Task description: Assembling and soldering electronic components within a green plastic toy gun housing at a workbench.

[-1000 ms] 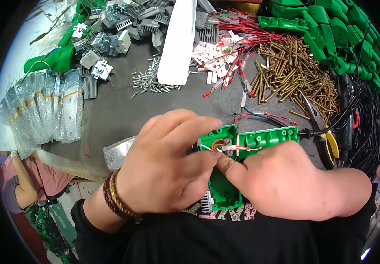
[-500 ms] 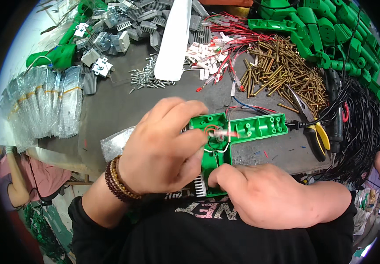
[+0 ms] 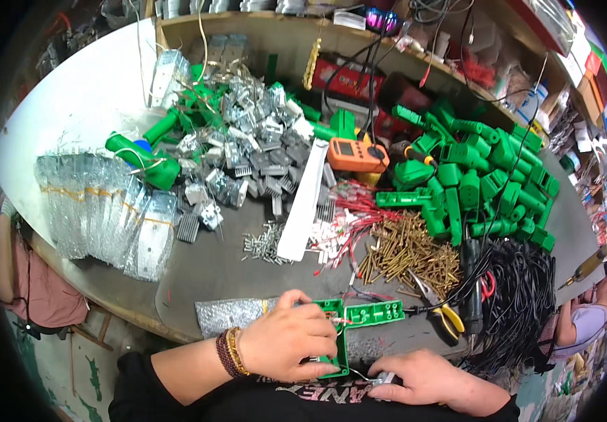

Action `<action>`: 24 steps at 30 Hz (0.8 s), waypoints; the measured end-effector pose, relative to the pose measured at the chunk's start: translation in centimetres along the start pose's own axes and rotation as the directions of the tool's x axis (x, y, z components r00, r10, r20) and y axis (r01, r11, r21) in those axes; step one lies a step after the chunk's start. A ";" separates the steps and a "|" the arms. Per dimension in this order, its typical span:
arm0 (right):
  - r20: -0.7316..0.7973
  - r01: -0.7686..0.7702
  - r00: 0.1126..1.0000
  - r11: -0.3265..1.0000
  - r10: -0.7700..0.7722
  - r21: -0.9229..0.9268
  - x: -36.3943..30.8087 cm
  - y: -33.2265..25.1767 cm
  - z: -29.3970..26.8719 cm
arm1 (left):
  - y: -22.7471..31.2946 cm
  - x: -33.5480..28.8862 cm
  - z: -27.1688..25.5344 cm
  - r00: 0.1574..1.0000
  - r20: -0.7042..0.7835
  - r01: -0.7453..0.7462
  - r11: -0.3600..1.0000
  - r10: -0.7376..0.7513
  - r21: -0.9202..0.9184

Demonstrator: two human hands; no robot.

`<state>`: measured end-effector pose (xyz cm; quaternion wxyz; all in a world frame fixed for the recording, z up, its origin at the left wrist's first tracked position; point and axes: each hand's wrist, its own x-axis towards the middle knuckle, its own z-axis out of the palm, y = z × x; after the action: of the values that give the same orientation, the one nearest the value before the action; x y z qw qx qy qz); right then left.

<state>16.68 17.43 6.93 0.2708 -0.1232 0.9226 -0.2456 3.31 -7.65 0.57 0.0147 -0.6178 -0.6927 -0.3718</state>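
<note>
A T-shaped green plastic housing half [image 3: 374, 314] lies in front of me, with thin wires inside its body. My left hand [image 3: 286, 342] is closed over the left side of its body, the fingers hooked onto the edge. To the right of the housing's lower end, my right hand [image 3: 419, 380] pinches a small silvery metal part [image 3: 383, 380]. A pale wire runs from that part toward the housing. A bubble-wrap bag [image 3: 229, 316] lies next to my left wrist. Red wires and a black cable lead off the housing's far arm.
Pliers [image 3: 451, 322], brass-coloured screws [image 3: 412, 253] and black cables [image 3: 514, 302] lie to the right. Green housings [image 3: 490, 176] are piled behind, near an orange meter [image 3: 357, 154]. Metal parts [image 3: 247, 141], small silver screws [image 3: 262, 244] and bubble-wrapped packs [image 3: 92, 211] fill the left.
The view has tilted up, showing more of the table's far side. My right hand has left the housing's lower end, moved right, and holds the metal part. My left hand has settled on the housing.
</note>
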 end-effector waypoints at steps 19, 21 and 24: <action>-0.270 0.267 0.938 0.949 -0.216 0.167 3.2 0.6 -0.4 | -1.8 -0.6 -0.2 0.999 -0.035 0.008 0.962 -0.019 -0.273; -0.259 0.257 0.945 0.945 -0.202 0.202 3.4 0.9 -0.5 | -1.6 -0.6 -0.3 0.999 -0.033 0.018 0.959 -0.029 -0.282; -0.134 0.152 0.983 0.958 -0.123 0.243 3.1 0.3 -1.2 | -1.6 -0.8 -0.3 0.999 -0.047 0.003 0.969 -0.015 -0.247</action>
<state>13.43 16.99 6.29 0.2119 -0.1371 0.8874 -0.3859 2.01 -8.46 -0.41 -0.0469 -0.6025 -0.6433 -0.4700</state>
